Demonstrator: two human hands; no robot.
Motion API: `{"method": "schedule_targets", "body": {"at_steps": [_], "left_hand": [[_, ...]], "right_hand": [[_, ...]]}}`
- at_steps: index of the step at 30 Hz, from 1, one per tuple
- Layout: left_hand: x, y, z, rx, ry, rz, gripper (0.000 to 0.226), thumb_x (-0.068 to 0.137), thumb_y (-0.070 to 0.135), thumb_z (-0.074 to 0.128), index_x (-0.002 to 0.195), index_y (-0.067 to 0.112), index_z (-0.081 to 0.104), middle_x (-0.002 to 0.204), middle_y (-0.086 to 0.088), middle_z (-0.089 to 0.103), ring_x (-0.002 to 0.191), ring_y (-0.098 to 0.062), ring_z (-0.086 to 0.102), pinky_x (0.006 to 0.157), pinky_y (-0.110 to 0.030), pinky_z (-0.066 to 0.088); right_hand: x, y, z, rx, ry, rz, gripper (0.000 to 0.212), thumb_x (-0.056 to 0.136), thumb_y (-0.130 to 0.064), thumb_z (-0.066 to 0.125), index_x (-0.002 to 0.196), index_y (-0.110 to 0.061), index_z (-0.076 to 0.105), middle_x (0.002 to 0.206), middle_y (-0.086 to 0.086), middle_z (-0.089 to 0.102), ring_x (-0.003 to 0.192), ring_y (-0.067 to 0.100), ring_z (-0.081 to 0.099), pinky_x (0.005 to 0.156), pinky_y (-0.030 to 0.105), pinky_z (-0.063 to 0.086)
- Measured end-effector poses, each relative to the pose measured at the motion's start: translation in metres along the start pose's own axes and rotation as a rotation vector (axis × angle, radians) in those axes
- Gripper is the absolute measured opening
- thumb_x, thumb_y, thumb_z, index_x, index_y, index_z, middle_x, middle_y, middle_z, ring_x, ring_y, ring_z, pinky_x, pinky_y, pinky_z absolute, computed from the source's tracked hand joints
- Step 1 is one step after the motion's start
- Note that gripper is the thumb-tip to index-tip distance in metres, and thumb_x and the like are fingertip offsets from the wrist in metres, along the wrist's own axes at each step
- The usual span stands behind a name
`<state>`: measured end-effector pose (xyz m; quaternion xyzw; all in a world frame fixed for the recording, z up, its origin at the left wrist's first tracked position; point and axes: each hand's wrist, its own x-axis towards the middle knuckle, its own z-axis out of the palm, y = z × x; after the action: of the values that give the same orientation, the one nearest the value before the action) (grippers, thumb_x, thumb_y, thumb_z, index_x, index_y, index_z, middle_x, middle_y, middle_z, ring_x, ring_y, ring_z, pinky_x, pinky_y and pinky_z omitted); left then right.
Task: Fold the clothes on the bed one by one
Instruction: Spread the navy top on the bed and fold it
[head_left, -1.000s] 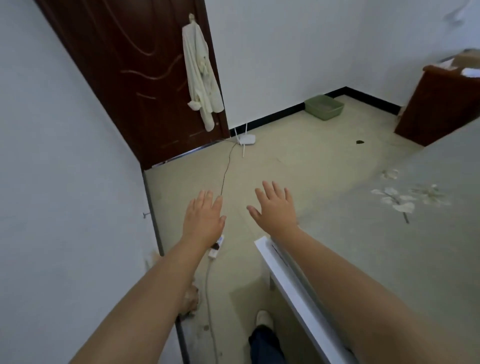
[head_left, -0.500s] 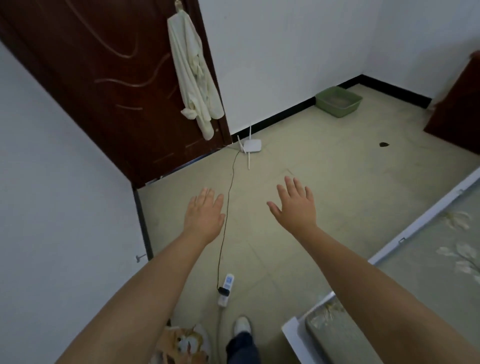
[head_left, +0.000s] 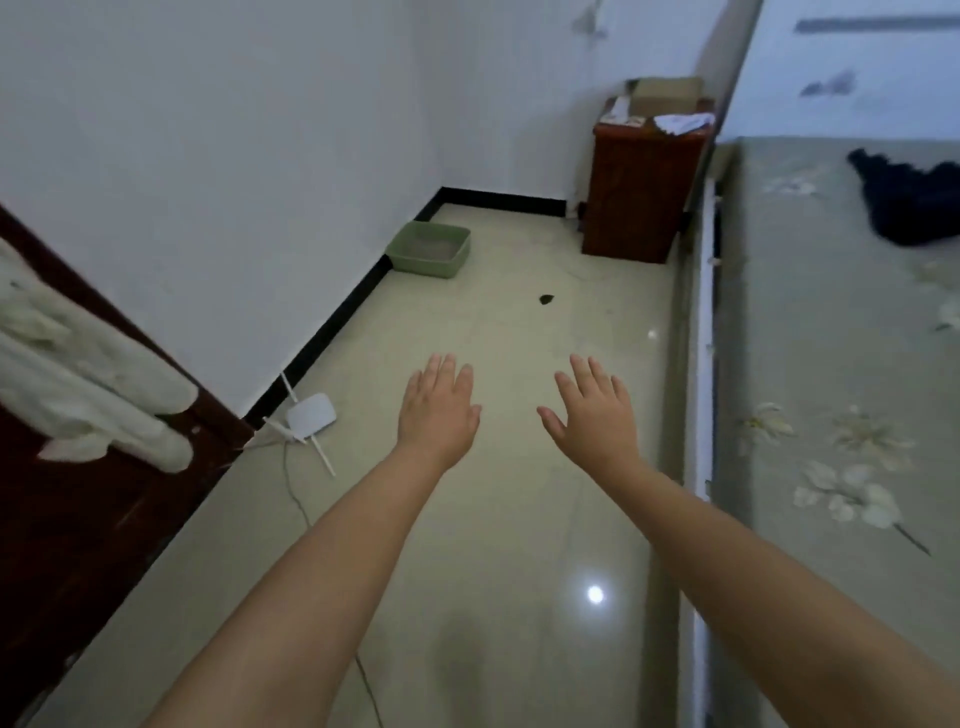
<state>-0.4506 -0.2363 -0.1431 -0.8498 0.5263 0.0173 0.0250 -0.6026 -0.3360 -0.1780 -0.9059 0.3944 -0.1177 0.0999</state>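
Dark clothes (head_left: 906, 205) far on the bed (head_left: 831, 338); both hands, left (head_left: 439, 413) and right (head_left: 597, 415), outstretched, flat, empty

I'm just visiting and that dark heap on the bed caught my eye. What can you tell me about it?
The dark garment looks like black or navy cloth, soft and crumpled into a loose, unfolded heap. It lies at the far end of the bed, on the pale flowered cover, and the picture's right edge cuts it off. Its kind cannot be told. Neither the left hand nor the right hand touches it; both are open above the floor.
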Motion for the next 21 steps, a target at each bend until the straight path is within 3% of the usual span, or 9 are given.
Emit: {"method": "schedule_targets", "body": {"at_steps": [11,17,21], "left_hand": [[0.225,0.142,0.018,-0.013,-0.031,0.465,0.057,0.097,0.034,0.032,0.145,0.01,0.012,0.154,-0.011,0.008,0.143,-0.025,0.002,0.114,-0.039,0.006],[0.371,0.207,-0.005,0.058,-0.015,0.552,0.055,0.097,0.033,0.033,0.145,0.011,0.014,0.154,-0.011,0.011,0.142,-0.025,0.005,0.114,-0.039,0.009],[0.46,0.237,-0.014,0.087,0.019,0.58,0.056,0.097,0.032,0.033,0.145,0.012,0.014,0.154,-0.011,0.011,0.142,-0.025,0.006,0.114,-0.039,0.012]], "right_hand": [[0.12,0.161,-0.019,-0.07,0.143,0.416,0.052,0.092,-0.036,0.048,0.135,-0.006,0.043,0.15,0.016,0.025,0.141,0.031,0.017,0.113,0.042,0.014],[0.206,0.283,-0.043,-0.163,0.12,0.622,0.056,0.096,-0.041,0.036,0.142,-0.011,0.029,0.153,0.013,0.017,0.142,0.028,0.012,0.113,0.041,0.01],[0.246,0.341,-0.047,-0.187,0.084,0.744,0.054,0.095,-0.038,0.038,0.14,-0.009,0.032,0.152,0.015,0.019,0.141,0.03,0.014,0.113,0.043,0.012]]}}
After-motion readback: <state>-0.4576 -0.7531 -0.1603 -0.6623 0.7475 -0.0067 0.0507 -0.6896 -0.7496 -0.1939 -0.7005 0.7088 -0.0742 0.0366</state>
